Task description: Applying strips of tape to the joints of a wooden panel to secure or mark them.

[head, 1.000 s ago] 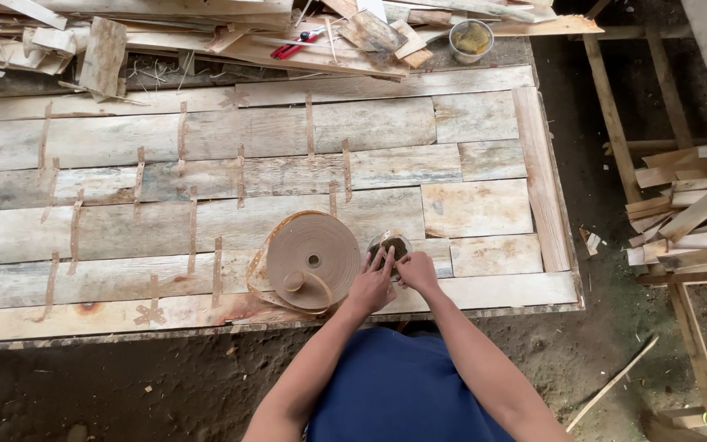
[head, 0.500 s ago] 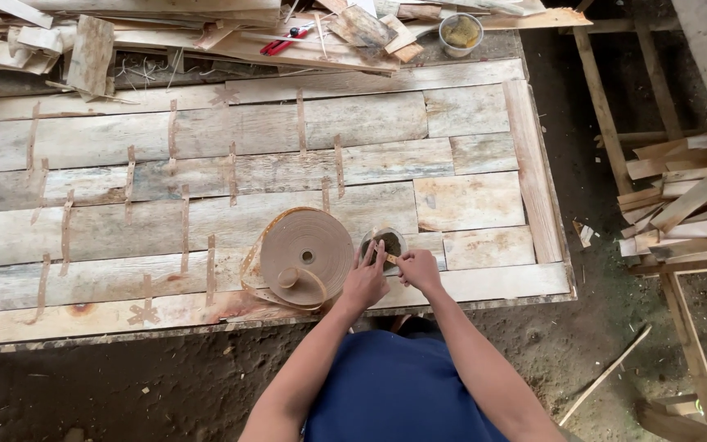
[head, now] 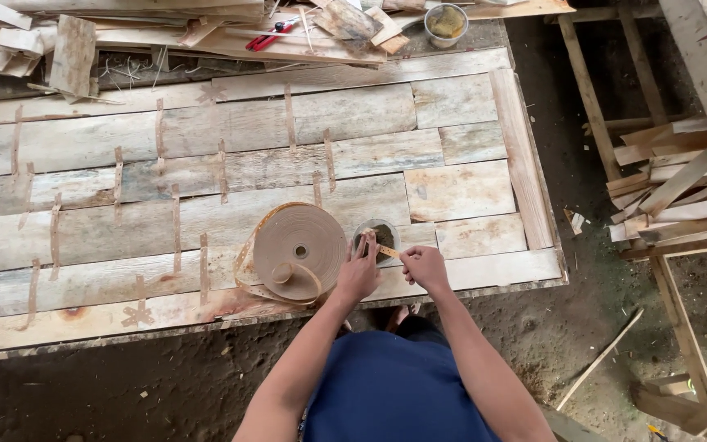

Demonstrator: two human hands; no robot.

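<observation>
A big roll of brown paper tape (head: 299,252) lies flat on a panel of pale wooden boards (head: 231,172), with loose tape curling around its near side. Just right of it stands a small round pot (head: 376,236) with dark contents. My left hand (head: 359,272) is beside the pot, fingers at its rim and on one end of a short strip of tape (head: 389,251). My right hand (head: 423,265) pinches the other end of that strip, close to the panel's near edge.
Short tape strips (head: 222,170) bridge the seams between boards. At the far side lie scrap wood (head: 71,49), red-handled pliers (head: 267,34) and a small tub (head: 447,23). Wooden frames and offcuts (head: 673,180) stand on the dirt floor at right.
Both hands stay by the pot; a short strip of tape now stretches between them. The view has shifted slightly.
</observation>
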